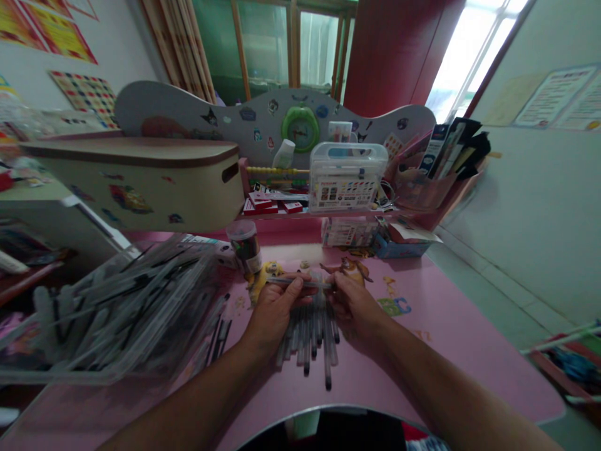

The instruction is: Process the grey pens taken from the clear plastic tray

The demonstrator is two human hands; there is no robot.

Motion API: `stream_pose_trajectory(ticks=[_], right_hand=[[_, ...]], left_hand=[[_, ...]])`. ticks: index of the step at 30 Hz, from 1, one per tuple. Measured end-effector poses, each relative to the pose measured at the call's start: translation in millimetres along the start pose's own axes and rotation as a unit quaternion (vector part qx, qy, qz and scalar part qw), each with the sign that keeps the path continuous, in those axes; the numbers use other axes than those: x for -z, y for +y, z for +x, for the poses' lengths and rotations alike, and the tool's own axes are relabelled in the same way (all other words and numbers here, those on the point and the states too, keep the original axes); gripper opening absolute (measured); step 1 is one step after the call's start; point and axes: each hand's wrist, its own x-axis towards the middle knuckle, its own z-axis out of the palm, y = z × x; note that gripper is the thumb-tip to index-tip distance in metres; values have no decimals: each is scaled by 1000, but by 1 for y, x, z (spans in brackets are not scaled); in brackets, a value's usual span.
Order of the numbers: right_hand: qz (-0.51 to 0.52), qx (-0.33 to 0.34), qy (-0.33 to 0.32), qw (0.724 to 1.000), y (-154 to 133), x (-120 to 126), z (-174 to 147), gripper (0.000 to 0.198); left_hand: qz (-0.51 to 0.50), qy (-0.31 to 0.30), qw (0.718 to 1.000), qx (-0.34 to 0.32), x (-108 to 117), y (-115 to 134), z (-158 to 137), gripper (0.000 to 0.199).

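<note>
The left hand [282, 300] has its grip closed around a pen [293, 281]; the right hand [350, 297] pinches near its end. The pen lies crosswise between them, above the desk [464, 351]. The pen work looks well short of done: only this one is held, while a loose bunch [307, 338] fans out just below and nearer than the grip.

Left of the grip, the clear tray [70, 378] is heaped with pens, many seemingly left to handle. Just beyond, a jar [244, 241] holds dark items; farther right, a cup [422, 188] holds upright tools. The bin [141, 181] is lidded, contents hidden.
</note>
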Motion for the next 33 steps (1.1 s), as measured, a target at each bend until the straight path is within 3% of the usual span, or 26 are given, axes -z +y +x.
stream_pose_trajectory(ticks=[2, 7, 13, 24, 29, 33], right_hand=[[-6, -5, 10, 1000, 2, 0, 2, 39], [15, 5, -47, 999, -1, 0, 0, 35], [-32, -55, 8, 998, 1, 5, 4, 44], [16, 16, -77, 997, -2, 8, 7, 30], [94, -69, -82, 990, -9, 12, 5, 33], [51, -131, -91, 986, -12, 12, 4, 27]], left_hand=[[5, -4, 1000, -3, 0, 0, -1, 34], [10, 11, 1000, -9, 0, 1, 0, 36], [7, 6, 1000, -7, -1, 2, -1, 35], [-10, 45, 999, -5, -1, 5, 1, 38], [24, 44, 999, -21, -1, 5, -2, 35], [72, 34, 996, -44, -1, 5, -6, 33]])
